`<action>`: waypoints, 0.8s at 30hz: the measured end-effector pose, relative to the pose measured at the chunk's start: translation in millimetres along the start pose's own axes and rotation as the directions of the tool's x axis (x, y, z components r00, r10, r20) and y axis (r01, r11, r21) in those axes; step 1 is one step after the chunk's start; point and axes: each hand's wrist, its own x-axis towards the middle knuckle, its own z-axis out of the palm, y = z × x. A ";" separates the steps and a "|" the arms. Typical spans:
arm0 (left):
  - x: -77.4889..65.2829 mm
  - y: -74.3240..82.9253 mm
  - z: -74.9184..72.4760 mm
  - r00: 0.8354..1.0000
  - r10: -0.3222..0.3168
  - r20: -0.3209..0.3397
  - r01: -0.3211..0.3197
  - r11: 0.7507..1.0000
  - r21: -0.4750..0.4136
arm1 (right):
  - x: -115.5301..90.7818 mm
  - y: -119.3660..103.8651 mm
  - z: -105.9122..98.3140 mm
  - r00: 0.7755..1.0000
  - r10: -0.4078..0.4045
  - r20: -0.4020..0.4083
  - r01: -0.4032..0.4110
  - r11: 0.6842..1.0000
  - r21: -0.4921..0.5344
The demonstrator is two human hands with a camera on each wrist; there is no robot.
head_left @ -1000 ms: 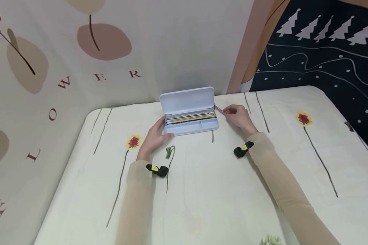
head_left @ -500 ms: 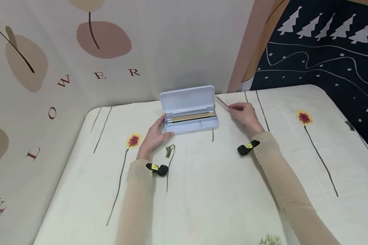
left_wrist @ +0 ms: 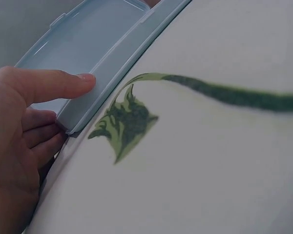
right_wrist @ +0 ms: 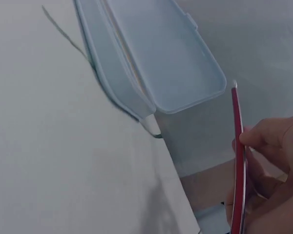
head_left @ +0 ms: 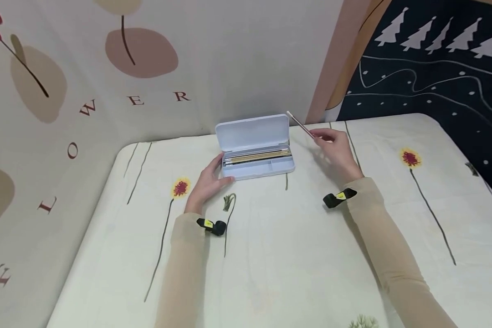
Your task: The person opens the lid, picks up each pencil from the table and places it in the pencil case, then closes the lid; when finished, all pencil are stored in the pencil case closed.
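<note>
A pale blue pencil case (head_left: 248,171) lies with its lid (head_left: 252,133) raised near the far edge of the bed-like surface. Several slim pencils (head_left: 257,157) in white, tan and black fill its rear compartment. My left hand (head_left: 206,186) holds the case by its left end; in the left wrist view the thumb (left_wrist: 73,84) presses on the front rim and the other fingers lie at the end wall. Right of the lid, my right hand (head_left: 337,154) pinches a pencil (head_left: 300,125). The right wrist view shows this pencil (right_wrist: 238,161) as red with silvery edges and a whitish tip, pointing up.
A white cover printed with flowers and stems (head_left: 270,255) spreads under both arms. Behind the case rises a pale wall hanging (head_left: 238,59) with letters, and a dark one (head_left: 418,86) with white trees stands at the right. Each wrist wears a small black camera (head_left: 339,197).
My right hand has moved up and to the right with the pencil, away from the case, and the pencil's tip has risen to the lid's top corner. The left hand stays on the case.
</note>
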 end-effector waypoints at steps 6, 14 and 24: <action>0.2 0.1 -0.6 1.000 0.004 0.003 -0.004 1.000 0.005 | -1.7 -11.6 2.6 0.994 -0.094 0.046 0.094 0.995 0.014; 1.7 0.5 -0.3 1.000 0.012 0.005 -0.012 1.000 -0.009 | -0.1 -15.4 11.2 0.980 -0.136 0.143 0.141 0.990 -0.026; 1.3 2.7 -0.5 1.000 0.016 0.004 -0.016 1.000 -0.015 | 4.3 -4.7 33.7 0.940 -0.153 0.306 0.194 0.975 -0.110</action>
